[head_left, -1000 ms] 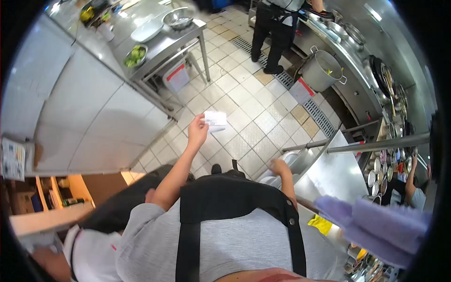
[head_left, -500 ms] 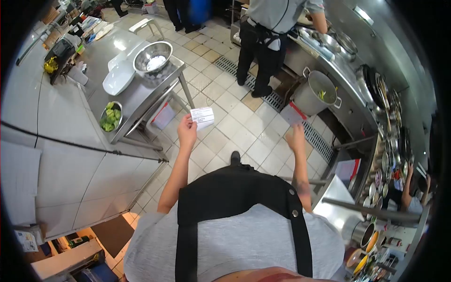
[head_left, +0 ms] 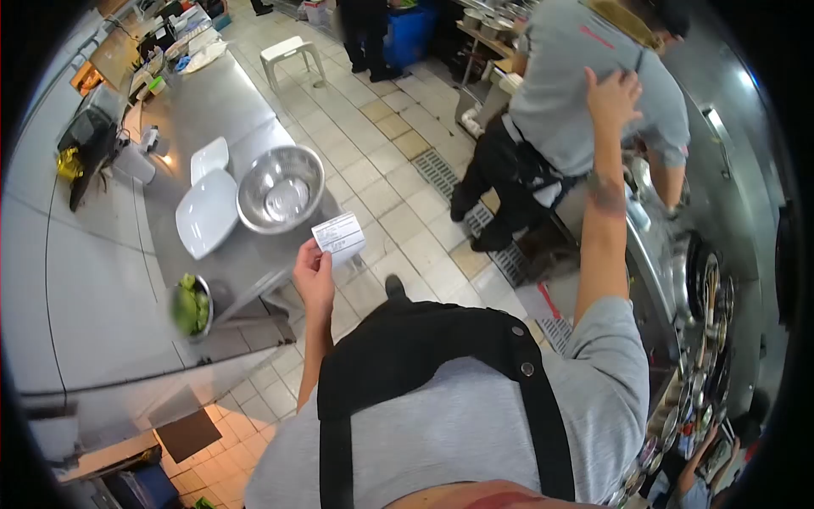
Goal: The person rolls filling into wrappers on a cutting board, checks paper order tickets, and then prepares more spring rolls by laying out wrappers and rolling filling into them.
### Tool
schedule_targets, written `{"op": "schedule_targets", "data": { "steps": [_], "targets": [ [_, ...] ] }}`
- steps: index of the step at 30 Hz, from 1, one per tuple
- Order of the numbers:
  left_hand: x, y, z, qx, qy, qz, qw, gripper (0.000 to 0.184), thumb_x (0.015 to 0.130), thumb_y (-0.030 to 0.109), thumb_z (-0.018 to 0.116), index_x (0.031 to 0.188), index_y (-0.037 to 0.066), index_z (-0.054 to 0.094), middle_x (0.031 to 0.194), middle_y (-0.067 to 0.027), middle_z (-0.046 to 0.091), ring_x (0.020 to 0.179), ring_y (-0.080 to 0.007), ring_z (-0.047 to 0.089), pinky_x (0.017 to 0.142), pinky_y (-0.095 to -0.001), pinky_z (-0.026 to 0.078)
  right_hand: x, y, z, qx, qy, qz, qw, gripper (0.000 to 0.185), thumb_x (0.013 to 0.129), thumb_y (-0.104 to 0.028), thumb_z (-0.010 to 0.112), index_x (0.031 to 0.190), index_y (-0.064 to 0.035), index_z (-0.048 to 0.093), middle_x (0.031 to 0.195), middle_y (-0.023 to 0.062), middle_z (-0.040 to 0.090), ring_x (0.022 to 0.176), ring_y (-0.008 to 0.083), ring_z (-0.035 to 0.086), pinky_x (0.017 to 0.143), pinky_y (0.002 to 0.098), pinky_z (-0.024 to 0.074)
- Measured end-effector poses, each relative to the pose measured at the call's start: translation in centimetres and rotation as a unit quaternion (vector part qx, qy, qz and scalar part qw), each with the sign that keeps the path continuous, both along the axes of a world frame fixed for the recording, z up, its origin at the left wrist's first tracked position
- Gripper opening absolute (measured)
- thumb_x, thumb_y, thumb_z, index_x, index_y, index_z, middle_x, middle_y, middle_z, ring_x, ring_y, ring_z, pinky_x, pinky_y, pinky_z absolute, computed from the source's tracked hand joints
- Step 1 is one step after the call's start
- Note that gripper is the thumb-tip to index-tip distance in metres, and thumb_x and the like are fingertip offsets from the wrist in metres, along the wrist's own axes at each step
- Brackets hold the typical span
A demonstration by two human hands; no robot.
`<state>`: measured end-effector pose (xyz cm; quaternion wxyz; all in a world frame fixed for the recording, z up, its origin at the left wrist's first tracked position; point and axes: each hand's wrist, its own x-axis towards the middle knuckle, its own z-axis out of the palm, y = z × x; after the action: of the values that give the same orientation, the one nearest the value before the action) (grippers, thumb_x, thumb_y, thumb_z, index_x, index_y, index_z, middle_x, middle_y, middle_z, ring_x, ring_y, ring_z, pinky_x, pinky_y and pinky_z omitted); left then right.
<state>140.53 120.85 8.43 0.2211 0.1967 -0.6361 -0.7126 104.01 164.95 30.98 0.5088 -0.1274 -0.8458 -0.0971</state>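
Between the thumb and fingers of my left hand [head_left: 314, 278] is a small white printed slip [head_left: 341, 239], its lines of text facing up. My right arm reaches far forward, and my right hand [head_left: 614, 100], fingers spread, is at the upper back of a co-worker [head_left: 564, 81] in a grey shirt; it appears to rest there. Nearest the slip on the left is a steel bowl [head_left: 305, 174] on a steel table [head_left: 246, 93]. Beside it lie a large white dish [head_left: 206, 216] and a smaller white dish [head_left: 209, 158]. A metal bowl of green vegetables [head_left: 193, 307] stands at the near table corner.
A white stool [head_left: 288, 53] stands beyond the table, near a blue bin [head_left: 409, 36] and another person's legs [head_left: 365, 38]. A floor drain grate [head_left: 435, 172] crosses the tiles. Pans [head_left: 685, 271] line the right-hand counter, where the co-worker leans.
My right hand has risen from low beside me to the co-worker's back. I am closer to the co-worker and the table; the slip stays in my left hand.
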Motion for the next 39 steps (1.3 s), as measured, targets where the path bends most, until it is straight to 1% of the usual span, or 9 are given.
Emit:
{"op": "schedule_targets", "data": {
  "steps": [10,13,16,20,23,27,32,35,39],
  "targets": [
    [-25.6,-4.9,9.5,-0.004,0.1,-0.002,0.995,0.032,0.091,-0.006,0.054,0.123,-0.002,0.055,0.106,-0.0084,0.067,0.097,-0.0131,0.064,0.088,-0.0276,0.05,-5.4,0.5,-0.1,0.079,0.046,-0.227,0.97,0.053,0.086,-0.07,0.054,0.106,-0.0251,0.074,0.125,0.0067,0.063,0.117,0.0358,0.053,0.083,0.0667,0.0433],
    [-33.4,-6.0,8.6,0.022,0.114,0.026,0.993,0.033,0.091,-0.005,0.055,0.124,-0.003,0.055,0.102,-0.0076,0.067,0.094,-0.0119,0.063,0.085,-0.0271,0.051,-8.2,-4.8,2.8,0.172,0.251,-0.037,0.952,0.042,0.092,-0.051,0.059,0.1,-0.0118,0.072,0.103,0.0105,0.068,0.101,0.028,0.062,0.075,0.0475,0.0527],
    [-39.4,-8.0,7.2,0.053,0.084,0.098,0.99,0.034,0.091,-0.006,0.055,0.125,-0.003,0.054,0.098,-0.0071,0.066,0.091,-0.0109,0.063,0.082,-0.0255,0.051,-18.2,-16.8,3.4,0.11,0.444,0.32,0.83,0.033,0.096,-0.034,0.06,0.091,-0.003,0.069,0.092,0.0124,0.069,0.089,0.0221,0.066,0.074,0.0356,0.0543],
    [-48.1,-12.8,7.0,0.09,0.104,0.214,0.967,0.036,0.09,-0.008,0.054,0.125,-0.004,0.053,0.094,-0.0073,0.064,0.086,-0.0103,0.063,0.078,-0.0234,0.051,-33.6,-33.6,-0.7,-0.19,0.035,0.549,0.813,0.028,0.097,-0.023,0.054,0.107,-0.0013,0.068,0.106,0.0115,0.068,0.094,0.0222,0.064,0.08,0.0328,0.0515],
    [-53.1,-16.6,5.8,0.089,0.084,0.249,0.961,0.035,0.09,-0.008,0.055,0.125,-0.005,0.053,0.095,-0.0085,0.064,0.084,-0.011,0.063,0.078,-0.0246,0.052,-41.1,-46.7,-5.8,-0.284,-0.448,0.687,0.497,0.029,0.094,-0.018,0.063,0.118,-0.0014,0.065,0.107,0.0063,0.068,0.096,0.014,0.061,0.088,0.0276,0.0479],
    [-60.1,-22.1,4.4,0.069,0.05,0.265,0.961,0.036,0.089,-0.008,0.056,0.125,-0.005,0.052,0.095,-0.0094,0.064,0.084,-0.0121,0.064,0.076,-0.0259,0.053,-44.3,-59.7,-12.1,-0.286,-0.729,0.582,0.221,0.036,0.096,-0.024,0.062,0.127,-0.0048,0.062,0.114,0.0021,0.066,0.099,0.0095,0.058,0.084,0.0271,0.047],
    [-70.1,-32.1,3.1,0.084,0.013,0.23,0.969,0.037,0.089,-0.005,0.061,0.125,-0.005,0.053,0.098,-0.0092,0.066,0.091,-0.0126,0.064,0.081,-0.0257,0.052,-52.3,-72.5,-19.5,-0.403,-0.7,0.568,0.161,0.024,0.088,-0.017,0.07,0.108,-0.0042,0.066,0.087,0.0022,0.066,0.073,0.0101,0.057,0.063,0.0258,0.0459],
    [-76.7,-39.5,2.6,0.102,-0.057,0.206,0.971,0.037,0.089,-0.004,0.062,0.124,-0.005,0.053,0.097,-0.0095,0.067,0.091,-0.0126,0.065,0.079,-0.0249,0.052,-57.7,-78.2,-22.3,-0.381,-0.643,0.623,0.233,0.017,0.086,-0.013,0.071,0.1,-0.0048,0.065,0.078,0.0013,0.063,0.066,0.01,0.055,0.057,0.0266,0.0445],
    [-84.3,-48.5,-2.7,0.011,-0.067,0.197,0.978,0.025,0.089,0.0,0.062,0.113,-0.005,0.06,0.092,-0.0109,0.069,0.079,-0.0132,0.067,0.07,-0.0256,0.054,-66.0,-83.5,-23.3,-0.358,-0.706,0.574,0.209,0.024,0.088,-0.017,0.071,0.109,-0.0086,0.063,0.085,0.0017,0.064,0.076,0.0106,0.06,0.063,0.0273,0.0478]
  ]
}}
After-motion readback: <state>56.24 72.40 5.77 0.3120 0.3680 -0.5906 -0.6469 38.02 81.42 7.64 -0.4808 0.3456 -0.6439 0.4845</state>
